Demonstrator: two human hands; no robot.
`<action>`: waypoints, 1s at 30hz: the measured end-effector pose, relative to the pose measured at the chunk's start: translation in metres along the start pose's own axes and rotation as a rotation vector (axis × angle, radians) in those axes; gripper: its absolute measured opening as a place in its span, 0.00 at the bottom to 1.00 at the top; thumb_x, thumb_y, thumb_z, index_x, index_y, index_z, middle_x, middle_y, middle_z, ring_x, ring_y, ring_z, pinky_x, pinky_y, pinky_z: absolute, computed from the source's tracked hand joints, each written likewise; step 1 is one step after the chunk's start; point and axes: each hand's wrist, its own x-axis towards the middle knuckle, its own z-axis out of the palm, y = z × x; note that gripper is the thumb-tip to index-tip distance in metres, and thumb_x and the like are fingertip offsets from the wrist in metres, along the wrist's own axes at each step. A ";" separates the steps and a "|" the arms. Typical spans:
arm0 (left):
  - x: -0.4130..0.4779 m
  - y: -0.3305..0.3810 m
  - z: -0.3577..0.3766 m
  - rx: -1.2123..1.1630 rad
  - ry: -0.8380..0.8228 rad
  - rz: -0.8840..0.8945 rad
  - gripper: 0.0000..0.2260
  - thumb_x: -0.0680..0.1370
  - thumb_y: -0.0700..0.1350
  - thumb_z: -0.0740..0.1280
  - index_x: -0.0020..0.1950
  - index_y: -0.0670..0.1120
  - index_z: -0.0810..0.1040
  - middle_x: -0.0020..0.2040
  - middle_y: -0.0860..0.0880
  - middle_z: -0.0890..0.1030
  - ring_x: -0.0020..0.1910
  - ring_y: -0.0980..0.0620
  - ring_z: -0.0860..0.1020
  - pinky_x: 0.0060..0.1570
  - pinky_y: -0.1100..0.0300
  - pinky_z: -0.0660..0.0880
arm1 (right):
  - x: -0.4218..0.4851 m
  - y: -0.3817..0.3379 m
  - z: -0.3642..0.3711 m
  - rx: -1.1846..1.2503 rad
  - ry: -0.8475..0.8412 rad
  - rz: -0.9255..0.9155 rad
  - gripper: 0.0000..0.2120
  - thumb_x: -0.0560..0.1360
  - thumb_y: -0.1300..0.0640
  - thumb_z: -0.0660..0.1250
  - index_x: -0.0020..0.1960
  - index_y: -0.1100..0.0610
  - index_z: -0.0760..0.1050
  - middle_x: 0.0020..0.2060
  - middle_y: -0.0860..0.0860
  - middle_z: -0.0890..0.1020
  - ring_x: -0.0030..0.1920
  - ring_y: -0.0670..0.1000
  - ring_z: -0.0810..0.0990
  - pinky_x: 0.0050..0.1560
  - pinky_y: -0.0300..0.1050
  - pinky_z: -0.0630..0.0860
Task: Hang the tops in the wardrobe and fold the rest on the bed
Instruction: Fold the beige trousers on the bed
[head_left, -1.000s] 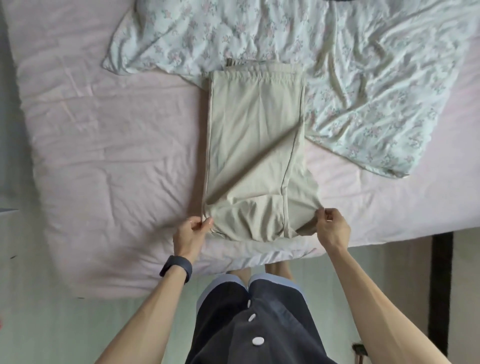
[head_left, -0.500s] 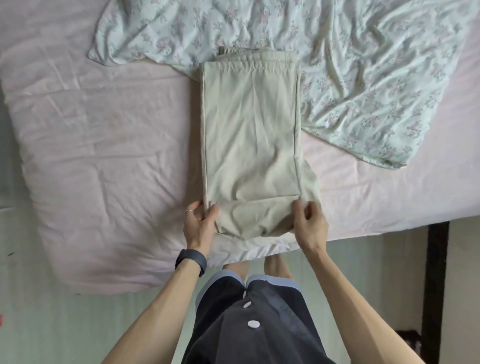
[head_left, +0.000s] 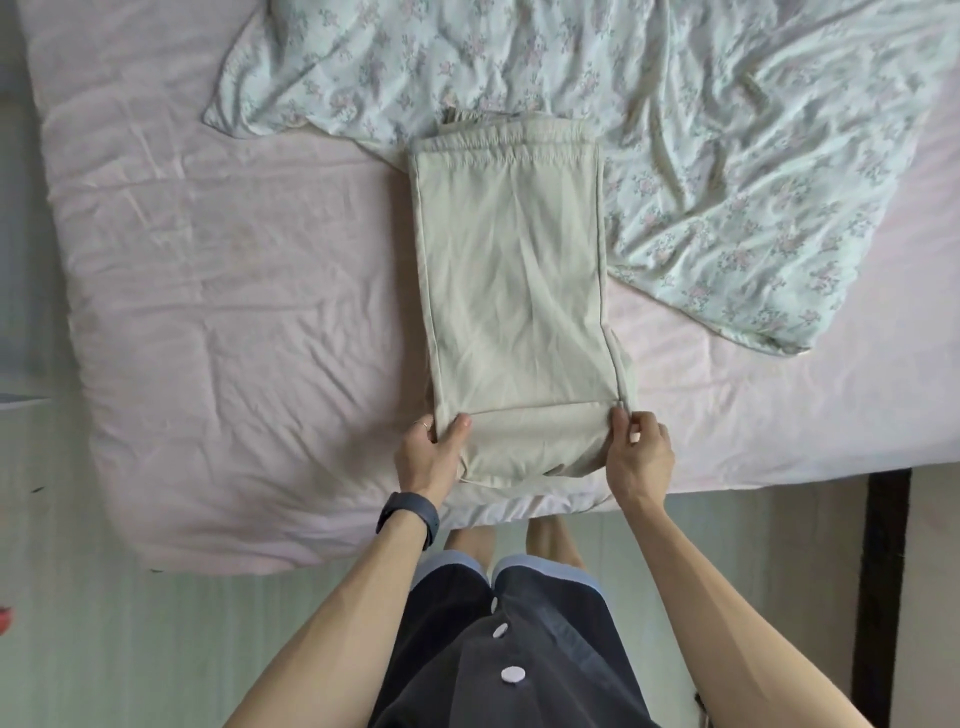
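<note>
Beige trousers (head_left: 514, 270) lie folded lengthwise on the pink bed (head_left: 234, 312), waistband at the far end, near end folded under at the bed's front edge. My left hand (head_left: 428, 454) grips the near left corner, thumb on top of the cloth and fingers beneath. My right hand (head_left: 636, 454) pinches the near right corner at the side seam. No wardrobe is in view.
A crumpled floral blanket (head_left: 701, 156) covers the far right of the bed, and the trousers' waistband rests on its edge. A dark post (head_left: 883, 597) stands by the bed's right front. Pale floor (head_left: 104, 649) lies left of my legs.
The creased lower part of the trousers has been flattened and tucked into a neat fold. Both hands moved inward to the fold's corners.
</note>
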 end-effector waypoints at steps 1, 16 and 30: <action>0.001 -0.001 0.000 -0.026 -0.011 -0.008 0.09 0.74 0.58 0.73 0.42 0.56 0.78 0.40 0.60 0.81 0.42 0.64 0.79 0.38 0.69 0.70 | 0.001 -0.002 0.002 0.007 0.028 0.004 0.15 0.83 0.41 0.59 0.49 0.52 0.71 0.54 0.49 0.72 0.45 0.52 0.73 0.49 0.45 0.66; 0.015 0.011 -0.004 -0.238 -0.215 -0.162 0.18 0.69 0.43 0.80 0.56 0.46 0.79 0.47 0.54 0.86 0.47 0.59 0.84 0.44 0.64 0.75 | 0.007 -0.008 -0.007 0.075 -0.074 -0.050 0.15 0.83 0.42 0.58 0.45 0.52 0.69 0.35 0.45 0.79 0.36 0.41 0.76 0.33 0.33 0.66; 0.035 0.006 -0.027 0.075 -0.108 -0.087 0.17 0.69 0.57 0.79 0.40 0.47 0.77 0.37 0.56 0.80 0.37 0.55 0.77 0.41 0.62 0.74 | 0.018 -0.006 0.009 -0.087 -0.205 -0.188 0.09 0.84 0.48 0.59 0.55 0.54 0.68 0.43 0.53 0.82 0.42 0.58 0.80 0.41 0.50 0.74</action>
